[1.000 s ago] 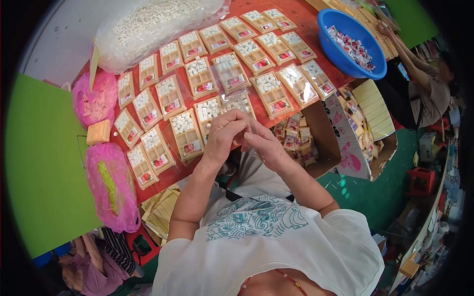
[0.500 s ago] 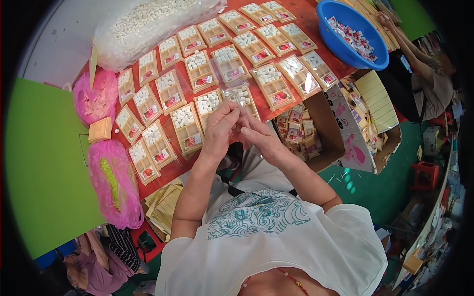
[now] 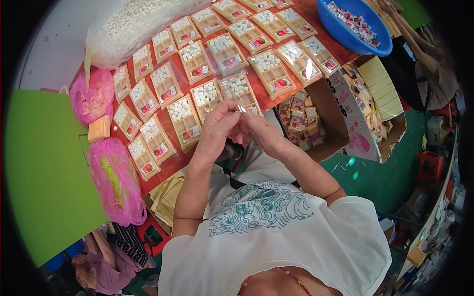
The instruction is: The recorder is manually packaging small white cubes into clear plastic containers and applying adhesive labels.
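Close together at the table's near edge, my left hand (image 3: 216,132) and my right hand (image 3: 266,134) pinch a clear plastic piece (image 3: 239,102). It glints above the fingers; whether it is a cover or a bag I cannot tell. Just beyond lies a tan compartment tray (image 3: 251,100) with white cubes in its far part, partly hidden by plastic and fingers. Left of it sits another such tray (image 3: 205,94). Several similar trays stand in rows, many with a red strawberry picture in a near compartment, like this tray (image 3: 183,120).
The red table (image 3: 170,166) also bears a large clear bag of white pieces (image 3: 129,28) and a blue basin of small packets (image 3: 382,48). Pink bags (image 3: 118,182) hang at the left edge. Cardboard boxes (image 3: 340,143) stand right of me. Other people sit nearby.
The table and trays have shifted slightly up and left in view as my head moved. My fingers have come closer together on the clear plastic piece.
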Demonstrator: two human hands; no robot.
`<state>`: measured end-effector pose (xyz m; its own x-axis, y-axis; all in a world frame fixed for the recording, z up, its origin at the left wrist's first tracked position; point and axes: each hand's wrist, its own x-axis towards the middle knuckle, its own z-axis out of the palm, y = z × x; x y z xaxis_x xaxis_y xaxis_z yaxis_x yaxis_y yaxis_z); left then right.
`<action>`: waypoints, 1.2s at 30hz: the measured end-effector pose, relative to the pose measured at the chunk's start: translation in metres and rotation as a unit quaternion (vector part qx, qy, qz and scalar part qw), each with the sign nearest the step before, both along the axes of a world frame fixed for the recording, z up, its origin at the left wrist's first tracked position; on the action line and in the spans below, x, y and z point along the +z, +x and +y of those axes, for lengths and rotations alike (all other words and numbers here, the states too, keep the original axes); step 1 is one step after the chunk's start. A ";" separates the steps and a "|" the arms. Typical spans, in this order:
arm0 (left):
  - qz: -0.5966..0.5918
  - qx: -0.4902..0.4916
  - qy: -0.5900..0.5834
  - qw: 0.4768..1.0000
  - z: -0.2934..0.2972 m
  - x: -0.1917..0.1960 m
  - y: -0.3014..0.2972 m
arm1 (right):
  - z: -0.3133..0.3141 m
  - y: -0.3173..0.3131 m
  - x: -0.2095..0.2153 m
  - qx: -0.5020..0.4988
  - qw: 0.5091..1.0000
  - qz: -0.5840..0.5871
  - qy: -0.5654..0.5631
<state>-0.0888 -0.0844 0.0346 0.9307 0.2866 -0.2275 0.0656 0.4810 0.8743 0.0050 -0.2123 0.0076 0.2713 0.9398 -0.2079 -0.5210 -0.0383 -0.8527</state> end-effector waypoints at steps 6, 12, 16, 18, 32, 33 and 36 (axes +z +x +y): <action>0.006 -0.009 0.027 1.000 0.000 0.000 -0.004 | 0.002 -0.002 -0.008 0.009 0.999 0.033 0.004; 0.008 -0.013 0.020 1.000 0.000 0.001 -0.006 | 0.004 -0.001 -0.009 0.023 0.999 0.044 0.003; 0.013 -0.012 0.021 1.000 0.001 -0.002 -0.007 | 0.005 -0.001 -0.011 0.029 0.999 0.031 -0.012; 0.011 -0.015 0.019 1.000 0.001 -0.002 -0.007 | 0.005 -0.001 -0.012 0.033 0.999 0.037 -0.012; -0.008 -0.015 0.006 1.000 0.001 -0.008 -0.008 | 0.006 0.000 -0.009 0.035 0.997 0.065 -0.029; -0.009 -0.012 0.006 1.000 0.000 -0.008 -0.008 | 0.006 0.001 -0.007 0.035 0.997 0.062 -0.029; -0.009 -0.010 0.010 1.000 0.000 -0.008 -0.008 | 0.006 0.001 -0.008 0.037 0.997 0.062 -0.030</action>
<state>-0.0963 -0.0842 0.0263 0.9399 0.2725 -0.2059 0.0598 0.4624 0.8847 0.0063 -0.2066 -0.0001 0.1696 0.9411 -0.2926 -0.6165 -0.1303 -0.7765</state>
